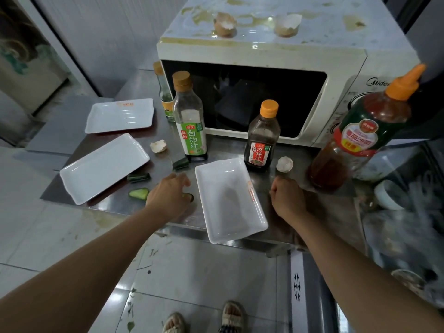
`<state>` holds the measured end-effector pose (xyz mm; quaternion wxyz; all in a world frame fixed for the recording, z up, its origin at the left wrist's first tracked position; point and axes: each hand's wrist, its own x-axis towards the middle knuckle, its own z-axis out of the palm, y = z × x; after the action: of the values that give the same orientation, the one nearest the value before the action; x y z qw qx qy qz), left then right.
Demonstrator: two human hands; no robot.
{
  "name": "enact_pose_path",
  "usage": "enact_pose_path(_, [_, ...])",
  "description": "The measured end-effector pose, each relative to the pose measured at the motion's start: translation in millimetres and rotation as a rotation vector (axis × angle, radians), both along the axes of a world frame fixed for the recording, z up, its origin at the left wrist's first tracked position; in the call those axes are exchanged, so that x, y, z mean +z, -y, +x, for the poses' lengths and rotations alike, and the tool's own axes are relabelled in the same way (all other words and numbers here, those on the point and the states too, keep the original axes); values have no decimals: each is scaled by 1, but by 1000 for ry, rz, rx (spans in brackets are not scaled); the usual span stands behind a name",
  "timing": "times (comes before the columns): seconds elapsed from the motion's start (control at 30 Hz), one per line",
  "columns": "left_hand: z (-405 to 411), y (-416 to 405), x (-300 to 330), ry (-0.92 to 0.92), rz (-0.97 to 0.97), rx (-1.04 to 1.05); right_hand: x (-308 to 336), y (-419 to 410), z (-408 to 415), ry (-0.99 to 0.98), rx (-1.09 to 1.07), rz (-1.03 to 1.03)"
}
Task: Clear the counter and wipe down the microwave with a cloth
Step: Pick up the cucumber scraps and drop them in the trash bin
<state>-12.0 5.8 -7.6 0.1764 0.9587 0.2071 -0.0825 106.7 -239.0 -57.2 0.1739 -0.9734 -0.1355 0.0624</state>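
Your left hand (168, 193) curls its grip round a cucumber piece (188, 197) at the bench (283, 150) front; your right hand (287, 197) is fisted, contents unclear, just below an eggshell (284, 164). Between them lies a white tray (230, 200). Behind stands the stained microwave (264, 51), two eggshell halves on top.

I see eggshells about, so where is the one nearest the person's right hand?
In the head view, that eggshell lies on the steel counter just beyond the right hand, between the dark sauce bottle and the ketchup bottle.
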Motion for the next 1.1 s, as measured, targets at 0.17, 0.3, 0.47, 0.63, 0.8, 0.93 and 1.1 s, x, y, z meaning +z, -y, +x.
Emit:
enact_pose_path(0.17, [-8,-7,-2,2,3,-9,-2,-2,-3,-5,5,18])
enact_pose_path(0.3, [-13,-9,-2,6,3,-10,-5,-4,-3,-3,26,-12])
enact_pose_path(0.47, [-17,-13,-4,2,-5,-7,-5,-10,-5,-6,63,-90])
enact_pose_path(0.63, [-24,-21,-3,17,8,4,6,-15,-4,-14,31,-15])
enact_pose_path(0.8, [-37,-37,6,-8,5,40,32,-41,-10,43,142,185])
enact_pose_path(0.93, [-48,-56,16,5,8,66,45,-77,-21,38,199,229])
enact_pose_path(1.1, [-58,-82,19,19,-7,101,48,-126,-35,21,274,254])
